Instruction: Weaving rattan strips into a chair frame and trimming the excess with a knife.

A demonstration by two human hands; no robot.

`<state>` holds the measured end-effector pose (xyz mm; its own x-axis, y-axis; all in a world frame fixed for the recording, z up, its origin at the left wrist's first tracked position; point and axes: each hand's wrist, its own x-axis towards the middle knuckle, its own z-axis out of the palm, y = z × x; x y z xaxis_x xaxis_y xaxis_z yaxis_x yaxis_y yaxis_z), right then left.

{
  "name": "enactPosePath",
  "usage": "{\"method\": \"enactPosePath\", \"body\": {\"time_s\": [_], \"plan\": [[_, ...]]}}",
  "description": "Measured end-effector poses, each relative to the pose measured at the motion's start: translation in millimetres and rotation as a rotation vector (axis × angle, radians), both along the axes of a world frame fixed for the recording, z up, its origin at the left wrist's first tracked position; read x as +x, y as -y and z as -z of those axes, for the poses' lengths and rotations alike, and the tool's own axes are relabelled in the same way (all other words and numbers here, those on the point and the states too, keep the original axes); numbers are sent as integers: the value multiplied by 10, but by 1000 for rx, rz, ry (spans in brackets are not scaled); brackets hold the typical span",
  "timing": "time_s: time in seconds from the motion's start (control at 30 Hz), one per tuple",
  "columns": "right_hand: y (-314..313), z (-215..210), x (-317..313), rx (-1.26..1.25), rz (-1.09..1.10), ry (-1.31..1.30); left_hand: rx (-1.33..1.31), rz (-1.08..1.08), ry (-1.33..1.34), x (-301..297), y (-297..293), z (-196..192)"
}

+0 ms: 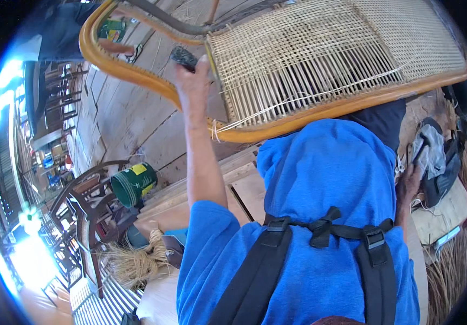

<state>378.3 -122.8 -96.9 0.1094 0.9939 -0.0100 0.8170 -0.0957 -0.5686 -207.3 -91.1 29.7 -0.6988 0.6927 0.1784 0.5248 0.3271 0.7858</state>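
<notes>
My left arm reaches forward across the near frame edge. In my left hand (193, 81) is a small dark, speckled, block-like thing (183, 57); its kind is unclear. Beside that hand lies a curved chair frame (277, 130) of orange-brown wood, with woven cane (320, 49) stretched over it. Close to the near rail the cane shows only parallel strands, while the far and right parts are densely woven. Loose strands trail along the rail. Low on the right, my right hand (408, 183) is next to a crumpled grey cloth (429, 149); its fingers are mostly hidden.
Left of me stand a green bucket (134, 184) with yellow labels and dark wooden chair frames (84, 211). A bundle of straw-coloured fibre (136, 260) lies nearby. On the right are a pale board (442, 214) and long fibre strands (450, 276). Another person's foot (135, 53) shows at far left.
</notes>
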Motion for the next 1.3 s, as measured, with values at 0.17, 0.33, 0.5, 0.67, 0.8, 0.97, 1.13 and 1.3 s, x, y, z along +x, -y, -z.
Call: {"method": "enactPosePath", "body": {"time_s": [0.17, 0.33, 0.5, 0.67, 0.8, 0.97, 1.13, 1.3], "plan": [[-842, -1383, -979, -132, -184, -473, -22, -12, 368, 157, -66, 63], [-990, -1771, -2201, -658, -515, -900, 50, 31, -33, 80, -142, 337], [-979, -1217, -3223, -809, -444, -1208, -22, 14, 322, 154, -189, 293], [-870, -994, -3578, -1152, -474, -1132, -63, 13, 369, 26, -128, 527], [-697, -987, -3695, -1212, -382, -1116, -93, 6, 135, 18, -141, 563], [-642, -958, -3738, -1275, -389, -1127, -70, 7, -9, 50, -164, 562], [-613, -971, -3687, -1352, -423, -1129, -54, 60, 40, 63, -113, 497], [-645, -904, -3611, -1317, -349, -1152, 35, 36, 218, 20, -38, 552]]}}
